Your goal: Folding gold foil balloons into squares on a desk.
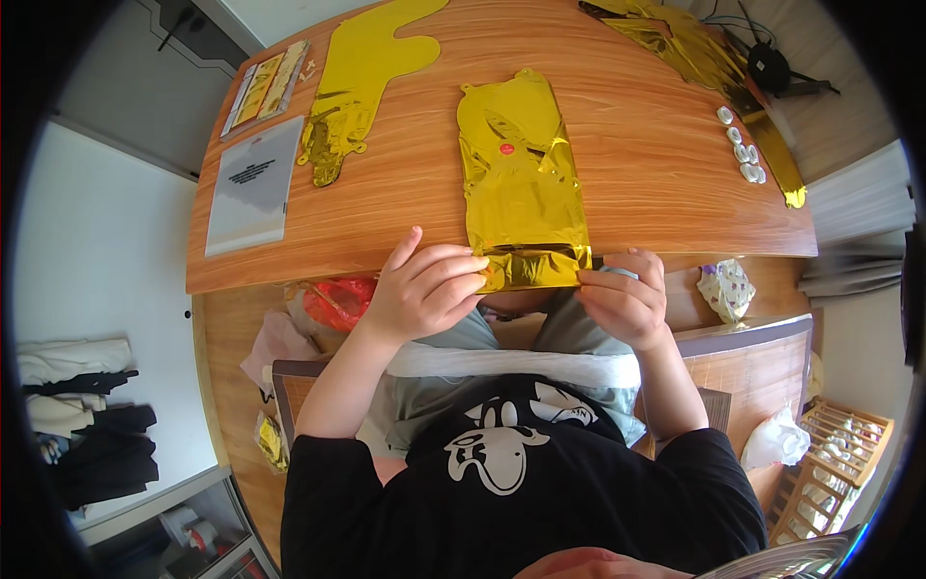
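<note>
A flat gold foil balloon point(521, 198) lies lengthwise on the wooden table point(386, 207), with a small round red sticker near its middle. Its near end reaches the table's front edge, where the foil is creased and bent across. My left hand point(424, 289) pinches the near left corner between thumb and fingers, the index finger raised a little. At the near right corner, my right hand point(627, 301) grips the foil with thumb and bent fingers. The parts of the foil beneath the fingertips are hidden.
Another flat gold balloon point(362, 72) lies at the far left, beside a clear plastic bag point(253, 188) and a flat pack point(265, 89). At right are more gold foil point(675, 43), several small white rolls point(741, 152) and a black stand point(769, 68). A red bag point(340, 301) sits below the table.
</note>
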`<state>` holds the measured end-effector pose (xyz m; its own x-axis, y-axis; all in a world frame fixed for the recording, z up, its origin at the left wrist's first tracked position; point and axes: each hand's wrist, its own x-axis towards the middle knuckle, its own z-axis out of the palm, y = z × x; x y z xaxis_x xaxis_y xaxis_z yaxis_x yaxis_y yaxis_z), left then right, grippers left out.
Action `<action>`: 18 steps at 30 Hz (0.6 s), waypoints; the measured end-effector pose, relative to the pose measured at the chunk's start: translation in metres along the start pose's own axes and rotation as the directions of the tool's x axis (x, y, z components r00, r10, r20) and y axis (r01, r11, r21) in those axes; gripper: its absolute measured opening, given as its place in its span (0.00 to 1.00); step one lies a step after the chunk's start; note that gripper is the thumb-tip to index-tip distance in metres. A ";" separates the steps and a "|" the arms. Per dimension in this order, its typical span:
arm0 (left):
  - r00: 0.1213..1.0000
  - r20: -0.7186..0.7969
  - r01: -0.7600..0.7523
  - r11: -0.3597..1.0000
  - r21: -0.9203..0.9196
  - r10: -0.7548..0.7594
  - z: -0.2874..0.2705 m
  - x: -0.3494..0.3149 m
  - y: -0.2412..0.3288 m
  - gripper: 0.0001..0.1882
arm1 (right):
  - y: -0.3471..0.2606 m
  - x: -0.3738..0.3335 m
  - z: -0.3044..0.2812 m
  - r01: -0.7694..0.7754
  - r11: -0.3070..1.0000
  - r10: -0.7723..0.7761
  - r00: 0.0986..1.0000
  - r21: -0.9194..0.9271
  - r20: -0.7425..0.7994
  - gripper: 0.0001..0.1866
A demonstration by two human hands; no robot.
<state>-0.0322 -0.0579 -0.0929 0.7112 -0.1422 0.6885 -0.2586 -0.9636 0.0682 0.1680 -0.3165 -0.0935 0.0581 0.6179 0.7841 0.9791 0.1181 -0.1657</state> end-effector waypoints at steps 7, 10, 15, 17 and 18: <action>0.959 0.213 0.187 0.982 0.027 -0.188 -0.031 0.037 0.011 0.44 | 0.004 0.030 -0.019 -0.156 0.985 0.144 0.979 0.078 0.143 0.37; 0.885 0.372 0.301 0.954 0.006 -0.281 -0.036 0.058 0.015 0.60 | 0.003 0.060 -0.027 -0.226 0.973 0.227 0.907 -0.044 0.355 0.57; 0.803 0.501 0.329 0.941 0.078 -0.322 -0.024 0.063 0.006 0.66 | 0.014 0.081 -0.024 -0.233 0.957 0.291 0.780 -0.173 0.554 0.67; 0.809 0.501 0.309 0.947 0.086 -0.309 -0.020 0.062 0.002 0.66 | 0.017 0.084 -0.022 -0.223 0.961 0.278 0.778 -0.166 0.563 0.67; 0.810 0.506 0.291 0.952 0.092 -0.297 -0.019 0.062 0.000 0.66 | 0.019 0.084 -0.022 -0.217 0.964 0.267 0.774 -0.156 0.574 0.68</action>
<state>-0.0009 -0.0626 -0.0368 0.9834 0.0561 0.1723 0.0210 -0.9797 0.1992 0.1954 -0.2790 -0.0175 0.1945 0.9561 0.2193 0.9614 -0.1414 -0.2361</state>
